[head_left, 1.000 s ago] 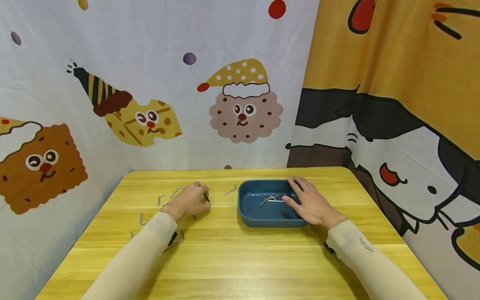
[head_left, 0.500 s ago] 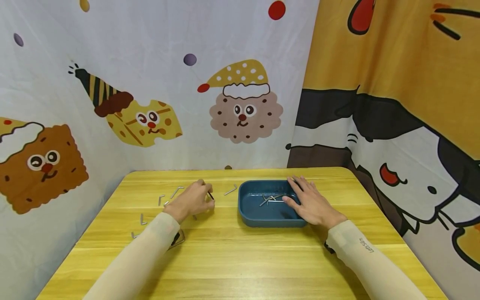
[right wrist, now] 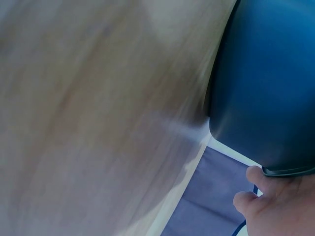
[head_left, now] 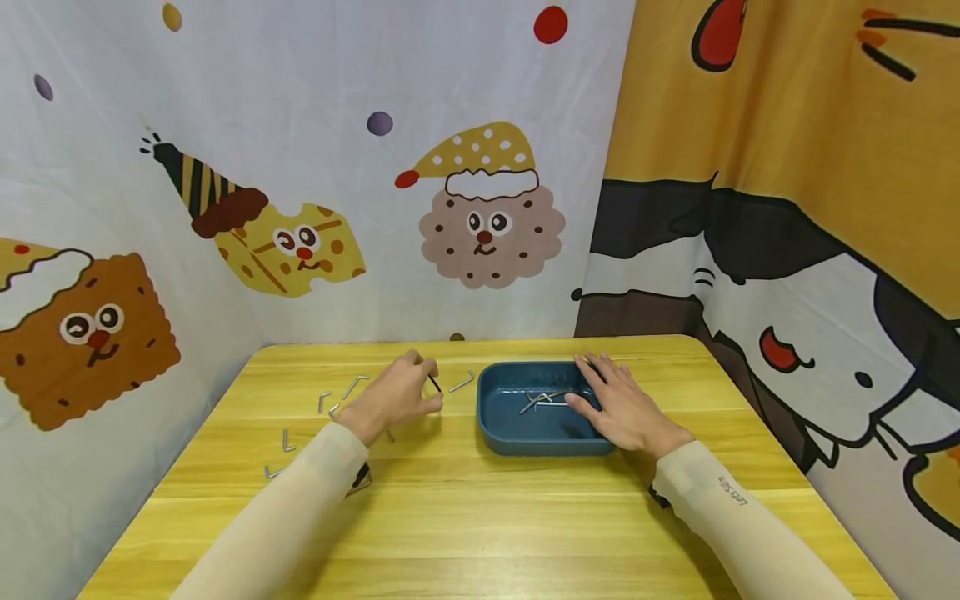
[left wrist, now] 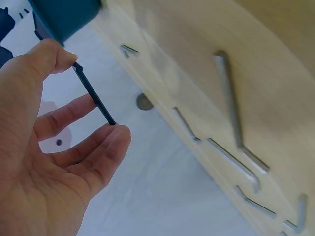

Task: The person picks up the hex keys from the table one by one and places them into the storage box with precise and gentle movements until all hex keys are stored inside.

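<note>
My left hand [head_left: 397,393] pinches a thin black hex key [left wrist: 96,96] between thumb and fingertips, above the table to the left of a blue tray [head_left: 551,447]. In the left wrist view the black key slants from the thumb down to the fingers. My right hand [head_left: 628,410] rests over the tray's right end, fingers spread across the far rim and the thumb reaching inside. Several silver hex keys [head_left: 553,404] lie crossed on the tray's floor. A single silver hex key [head_left: 462,382] lies on the table between the left hand and the tray.
More loose hex keys lie on the left part of the wooden table [head_left: 480,533], among them an L-shaped hex key [head_left: 286,441] and a longer hex key [left wrist: 230,103]. Part of one shows under my left wrist. A printed curtain [head_left: 315,150] hangs behind the table.
My left hand has moved to the right toward the tray, carrying the black hex key. My right hand and the tray have stayed put.
</note>
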A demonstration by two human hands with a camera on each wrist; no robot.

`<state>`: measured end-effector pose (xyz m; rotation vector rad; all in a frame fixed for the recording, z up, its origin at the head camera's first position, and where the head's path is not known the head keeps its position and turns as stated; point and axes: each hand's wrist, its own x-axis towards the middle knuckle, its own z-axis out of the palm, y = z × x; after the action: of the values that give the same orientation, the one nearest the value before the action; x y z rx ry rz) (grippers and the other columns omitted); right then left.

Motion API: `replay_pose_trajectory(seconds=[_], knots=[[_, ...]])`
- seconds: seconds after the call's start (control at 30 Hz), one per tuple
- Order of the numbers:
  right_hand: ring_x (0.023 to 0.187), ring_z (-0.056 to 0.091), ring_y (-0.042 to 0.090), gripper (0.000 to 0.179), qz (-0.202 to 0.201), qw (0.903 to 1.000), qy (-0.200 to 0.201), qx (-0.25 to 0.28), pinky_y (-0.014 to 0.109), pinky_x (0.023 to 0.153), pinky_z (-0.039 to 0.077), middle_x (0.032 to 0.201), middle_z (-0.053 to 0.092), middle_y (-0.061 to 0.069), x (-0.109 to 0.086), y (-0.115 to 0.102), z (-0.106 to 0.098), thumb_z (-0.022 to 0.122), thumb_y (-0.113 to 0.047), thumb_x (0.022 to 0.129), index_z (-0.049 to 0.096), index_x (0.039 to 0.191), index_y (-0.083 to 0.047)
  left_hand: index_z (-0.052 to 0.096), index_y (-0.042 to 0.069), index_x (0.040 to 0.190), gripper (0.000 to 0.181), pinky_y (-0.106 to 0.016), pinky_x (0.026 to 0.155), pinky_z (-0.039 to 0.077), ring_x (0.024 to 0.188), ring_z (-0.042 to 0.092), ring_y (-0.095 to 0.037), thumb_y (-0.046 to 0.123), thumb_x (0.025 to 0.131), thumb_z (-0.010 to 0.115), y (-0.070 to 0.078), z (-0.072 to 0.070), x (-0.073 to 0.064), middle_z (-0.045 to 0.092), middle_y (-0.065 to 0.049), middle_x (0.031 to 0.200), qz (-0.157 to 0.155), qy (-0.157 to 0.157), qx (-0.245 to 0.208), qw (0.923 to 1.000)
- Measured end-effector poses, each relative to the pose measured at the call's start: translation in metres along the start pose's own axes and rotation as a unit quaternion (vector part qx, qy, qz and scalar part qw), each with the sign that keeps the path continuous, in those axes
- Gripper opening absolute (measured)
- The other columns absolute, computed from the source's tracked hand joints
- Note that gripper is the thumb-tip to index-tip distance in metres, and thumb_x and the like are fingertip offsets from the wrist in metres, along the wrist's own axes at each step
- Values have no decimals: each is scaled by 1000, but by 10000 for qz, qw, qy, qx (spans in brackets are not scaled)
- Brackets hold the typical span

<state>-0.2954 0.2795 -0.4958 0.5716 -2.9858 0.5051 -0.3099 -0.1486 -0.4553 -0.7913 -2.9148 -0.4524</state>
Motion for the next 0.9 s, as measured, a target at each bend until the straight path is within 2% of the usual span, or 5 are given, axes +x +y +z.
replay_pose_trajectory(seconds=[0.33,0.6,0.9], knots=[[180,19,56,89,-7,10000,-2,37,79,144,14,192,27,25,0,0,0,47,-67,121,27,186,-11,77,4,129,33,-40,91,66,98,69,-25,28,108,81,28,-4,15,72,-20,130,370,197,67,9991],[180,18,56,88,-3,10000,-2,11,78,144,13,192,26,25,-1,1,0,47,-66,121,25,187,-11,77,6,133,35,-40,91,66,99,71,-26,31,109,82,52,-8,31,70,-20,132,444,118,54,9989],[179,18,57,88,-25,10000,6,41,79,144,13,192,27,25,-1,0,0,48,-66,121,26,187,-11,76,5,138,42,-41,96,66,104,69,-26,36,111,79,77,-13,50,71,-18,135,539,-196,127,9983]])
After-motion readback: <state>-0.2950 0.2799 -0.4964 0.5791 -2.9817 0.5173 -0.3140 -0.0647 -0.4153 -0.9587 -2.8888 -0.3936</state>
